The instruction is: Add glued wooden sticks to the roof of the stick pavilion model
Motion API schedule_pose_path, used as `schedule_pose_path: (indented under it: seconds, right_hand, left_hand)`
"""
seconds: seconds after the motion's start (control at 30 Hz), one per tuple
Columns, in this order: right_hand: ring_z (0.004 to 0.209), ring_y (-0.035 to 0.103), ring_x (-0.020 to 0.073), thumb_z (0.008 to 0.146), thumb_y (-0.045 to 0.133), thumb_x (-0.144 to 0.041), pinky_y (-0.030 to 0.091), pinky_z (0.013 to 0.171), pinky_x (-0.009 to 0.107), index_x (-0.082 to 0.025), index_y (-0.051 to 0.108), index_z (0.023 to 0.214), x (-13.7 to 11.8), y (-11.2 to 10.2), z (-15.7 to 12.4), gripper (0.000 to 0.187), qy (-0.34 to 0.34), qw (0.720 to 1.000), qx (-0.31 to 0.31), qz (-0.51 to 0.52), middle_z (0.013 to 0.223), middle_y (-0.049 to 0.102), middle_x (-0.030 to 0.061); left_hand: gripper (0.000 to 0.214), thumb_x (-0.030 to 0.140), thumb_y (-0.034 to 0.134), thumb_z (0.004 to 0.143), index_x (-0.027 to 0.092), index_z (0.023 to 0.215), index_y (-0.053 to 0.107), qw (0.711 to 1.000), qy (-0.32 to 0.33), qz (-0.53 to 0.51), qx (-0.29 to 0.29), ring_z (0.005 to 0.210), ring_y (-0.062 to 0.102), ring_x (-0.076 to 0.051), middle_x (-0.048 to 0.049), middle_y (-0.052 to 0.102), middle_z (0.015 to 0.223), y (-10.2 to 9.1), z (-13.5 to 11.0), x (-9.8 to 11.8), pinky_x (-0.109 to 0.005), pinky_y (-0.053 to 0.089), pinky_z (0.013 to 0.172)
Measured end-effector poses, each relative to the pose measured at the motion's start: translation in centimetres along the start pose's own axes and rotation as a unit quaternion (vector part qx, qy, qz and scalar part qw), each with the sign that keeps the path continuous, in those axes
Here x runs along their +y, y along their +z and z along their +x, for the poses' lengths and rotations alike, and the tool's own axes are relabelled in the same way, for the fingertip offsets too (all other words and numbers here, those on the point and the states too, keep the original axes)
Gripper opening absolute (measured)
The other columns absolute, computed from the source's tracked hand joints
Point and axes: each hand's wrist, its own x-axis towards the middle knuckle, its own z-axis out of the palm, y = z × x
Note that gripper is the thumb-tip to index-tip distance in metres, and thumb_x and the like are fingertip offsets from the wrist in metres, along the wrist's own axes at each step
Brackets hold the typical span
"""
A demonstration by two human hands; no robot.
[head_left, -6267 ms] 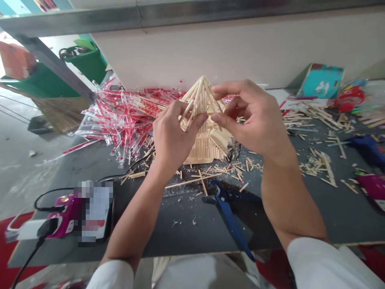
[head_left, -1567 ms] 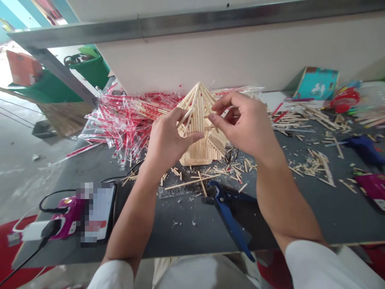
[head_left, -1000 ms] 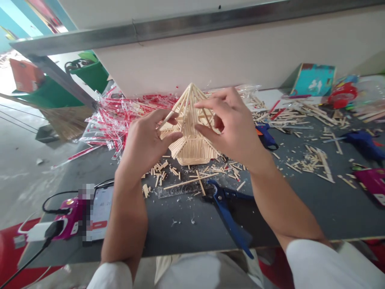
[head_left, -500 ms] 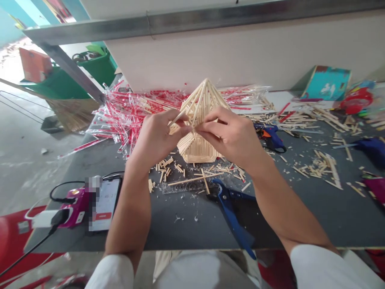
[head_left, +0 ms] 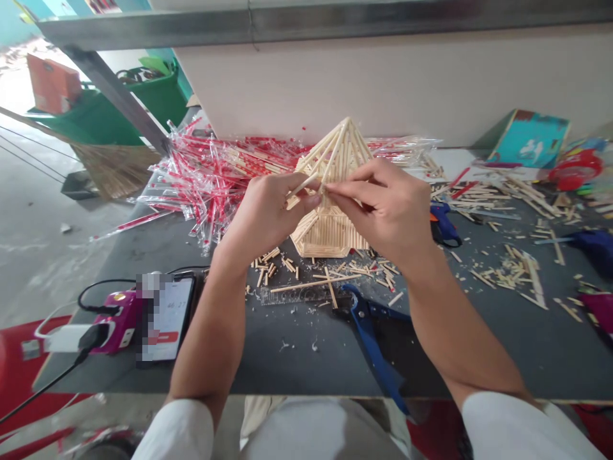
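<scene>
A small house built of pale wooden sticks [head_left: 335,211], with a pointed roof, stands on the dark table [head_left: 297,345]. My left hand [head_left: 268,214] pinches a thin wooden stick [head_left: 302,187] in front of the roof. My right hand [head_left: 387,211] meets it from the right, thumb and forefinger closed on the same stick's end. Both hands hover just in front of the model, touching each other at the fingertips.
Blue-handled cutters [head_left: 371,338] lie near the front edge. A heap of red-and-clear wrapped sticks [head_left: 215,179] fills the back left. A phone [head_left: 165,319] and a purple device with cables sit at left. Glue guns [head_left: 445,220], stick offcuts and a teal box [head_left: 529,137] lie at right.
My hands drew together from the roof's sides; the right hand let go of the roof and now pinches the stick that the left hand holds. The view shifted slightly.
</scene>
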Motion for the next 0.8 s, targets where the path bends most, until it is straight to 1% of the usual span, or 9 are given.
schedule_pose_path:
  seconds: [0.1, 0.23, 0.37, 0.47, 0.53, 0.57, 0.6, 0.67, 0.8]
  right_hand:
    - [0.078, 0.064, 0.0143, 0.102, 0.061, -0.03, 0.052, 0.071, 0.033, -0.025, 0.076, 0.115, 0.1, 0.4, 0.1, 0.021, -0.01, 1.0, 0.023, -0.011, 0.098, 0.071, 0.0037]
    - [0.081, 0.065, 0.0153, 0.102, 0.062, -0.033, 0.053, 0.073, 0.033, -0.026, 0.076, 0.112, -0.1, 0.5, 0.2, 0.019, -0.025, 1.0, 0.005, -0.016, 0.1, 0.07, 0.0035]
    - [0.084, 0.066, 0.0166, 0.103, 0.057, -0.028, 0.053, 0.072, 0.034, -0.028, 0.073, 0.116, -0.7, 0.3, 0.6, 0.02, -0.018, 0.999, -0.012, -0.044, 0.108, 0.07, 0.0048]
    - [0.093, 0.068, 0.0194, 0.102, 0.057, -0.025, 0.054, 0.072, 0.035, -0.028, 0.067, 0.126, -1.0, -0.1, 1.1, 0.027, -0.016, 0.997, -0.04, -0.062, 0.128, 0.067, 0.007]
    - [0.106, 0.068, 0.0231, 0.101, 0.056, -0.022, 0.054, 0.075, 0.036, -0.027, 0.064, 0.131, -1.0, -0.5, 1.8, 0.032, -0.037, 0.994, -0.076, -0.076, 0.138, 0.064, 0.0078]
    - [0.109, 0.068, 0.0247, 0.1, 0.057, -0.022, 0.054, 0.077, 0.037, -0.026, 0.064, 0.132, -1.0, -0.8, 2.3, 0.033, -0.051, 0.99, -0.099, -0.085, 0.138, 0.065, 0.0079]
    - [0.11, 0.068, 0.0258, 0.099, 0.058, -0.021, 0.054, 0.077, 0.038, -0.024, 0.063, 0.132, -0.9, -1.1, 2.8, 0.034, -0.062, 0.986, -0.125, -0.097, 0.136, 0.067, 0.0079]
    - [0.102, 0.07, 0.0264, 0.096, 0.061, -0.023, 0.052, 0.073, 0.039, -0.023, 0.066, 0.126, -0.9, -1.7, 4.1, 0.031, -0.078, 0.973, -0.177, -0.124, 0.123, 0.073, 0.0065]
    - [0.088, 0.07, 0.0244, 0.093, 0.065, -0.027, 0.048, 0.068, 0.04, -0.027, 0.072, 0.108, -0.5, -2.5, 6.4, 0.017, -0.112, 0.948, -0.26, -0.148, 0.1, 0.077, 0.0028]
  left_hand:
    - [0.021, 0.028, 0.065, 0.09, 0.02, 0.103, 0.079, 1.0, 0.002, -0.015, -0.011, 0.064, 0.048, -0.011, 0.0005, 0.066, 0.074, -0.1, 0.0, 0.1, -0.025, 0.04, 0.059]
    - [0.015, 0.028, 0.066, 0.091, 0.019, 0.093, 0.077, 0.999, 0.003, -0.029, -0.02, 0.061, 0.04, -0.009, 0.0022, 0.056, 0.067, 0.0, 0.1, 0.0, -0.025, 0.035, 0.057]
    - [0.013, 0.03, 0.073, 0.087, 0.02, 0.095, 0.077, 0.995, 0.002, -0.095, -0.022, 0.062, 0.039, -0.009, 0.0029, 0.051, 0.071, 0.7, 0.4, -0.6, -0.026, 0.033, 0.057]
    - [0.014, 0.027, 0.079, 0.082, 0.02, 0.094, 0.077, 0.993, -0.003, -0.121, -0.017, 0.062, 0.036, -0.009, 0.0041, 0.045, 0.069, 1.3, 0.7, -1.1, -0.026, 0.031, 0.058]
    - [0.011, 0.025, 0.079, 0.082, 0.019, 0.09, 0.076, 0.992, -0.007, -0.123, -0.014, 0.062, 0.034, -0.008, 0.0045, 0.042, 0.067, 1.4, 0.9, -1.3, -0.027, 0.031, 0.058]
    - [0.01, 0.025, 0.079, 0.082, 0.019, 0.089, 0.076, 0.992, -0.008, -0.126, -0.013, 0.061, 0.033, -0.008, 0.0046, 0.041, 0.067, 1.5, 0.9, -1.4, -0.027, 0.031, 0.058]
    - [0.009, 0.024, 0.08, 0.082, 0.019, 0.087, 0.076, 0.991, -0.006, -0.13, -0.013, 0.061, 0.033, -0.008, 0.0046, 0.04, 0.067, 1.5, 1.0, -1.5, -0.027, 0.03, 0.058]
    - [0.008, 0.023, 0.08, 0.081, 0.019, 0.087, 0.076, 0.99, 0.0, -0.143, -0.013, 0.06, 0.032, -0.008, 0.0046, 0.039, 0.067, 1.5, 1.1, -1.7, -0.028, 0.03, 0.058]
    - [0.009, 0.024, 0.081, 0.08, 0.02, 0.087, 0.077, 0.987, 0.016, -0.16, -0.017, 0.06, 0.031, -0.008, 0.0046, 0.036, 0.067, 1.5, 1.2, -2.1, -0.028, 0.028, 0.059]
